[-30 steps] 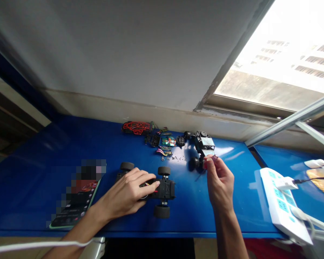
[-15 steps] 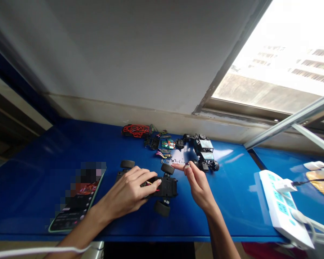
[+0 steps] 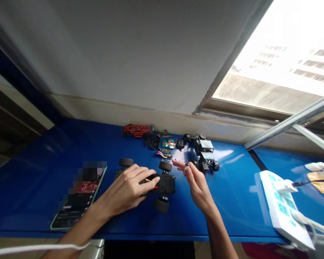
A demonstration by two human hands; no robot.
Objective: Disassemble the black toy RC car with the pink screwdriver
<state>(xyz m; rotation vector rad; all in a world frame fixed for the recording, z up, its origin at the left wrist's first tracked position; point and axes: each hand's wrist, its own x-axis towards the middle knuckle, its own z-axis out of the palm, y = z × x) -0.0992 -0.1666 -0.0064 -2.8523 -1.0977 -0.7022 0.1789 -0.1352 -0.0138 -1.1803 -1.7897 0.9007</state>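
My left hand (image 3: pixel 126 189) lies over a black toy car chassis (image 3: pixel 164 183) on the blue table (image 3: pixel 37 169), fingers curled down onto its middle, where red wires show. Black wheels (image 3: pixel 162 204) stick out around it. My right hand (image 3: pixel 196 181) hovers just right of the chassis with fingers stretched toward a scatter of small screws (image 3: pixel 178 159); nothing shows in it. A second black toy car (image 3: pixel 205 154) stands behind that hand.
A red roll-cage frame (image 3: pixel 137 130), circuit boards and wire bundles (image 3: pixel 166 145) lie near the wall. A phone (image 3: pixel 78 199) rests at the left front. A white power strip (image 3: pixel 282 203) with plugged cables sits at the right. A window is at the upper right.
My right hand left the second toy car at the back and moved left and down toward the screws beside the chassis. The left hand stayed on the chassis, which turned slightly.
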